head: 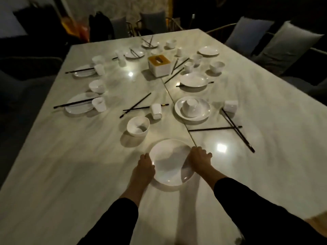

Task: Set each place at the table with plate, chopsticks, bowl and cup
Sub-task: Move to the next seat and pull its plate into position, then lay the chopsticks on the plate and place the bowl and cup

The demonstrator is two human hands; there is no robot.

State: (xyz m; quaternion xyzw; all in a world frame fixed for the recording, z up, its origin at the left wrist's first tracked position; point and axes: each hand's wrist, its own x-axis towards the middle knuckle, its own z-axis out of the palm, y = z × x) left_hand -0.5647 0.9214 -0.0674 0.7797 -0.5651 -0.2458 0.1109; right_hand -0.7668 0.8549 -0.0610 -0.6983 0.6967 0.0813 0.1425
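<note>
A white plate (169, 161) lies on the marble table (70, 165) near its front middle. My left hand (144, 167) grips the plate's left rim and my right hand (199, 160) grips its right rim. Just beyond it stands a white bowl (138, 127). A white cup (156, 110) lies tipped beside two crossed black chopsticks (136, 105). To the right, another plate (192, 108) carries an upturned cup, and a second pair of crossed chopsticks (235, 129) lies beside a cup (231, 106).
Several more plates, bowls, cups and chopsticks are scattered over the far half of the table. A white tissue box (159, 65) with a yellow top stands mid-table. Cushioned chairs (276, 43) line the right side and the far end.
</note>
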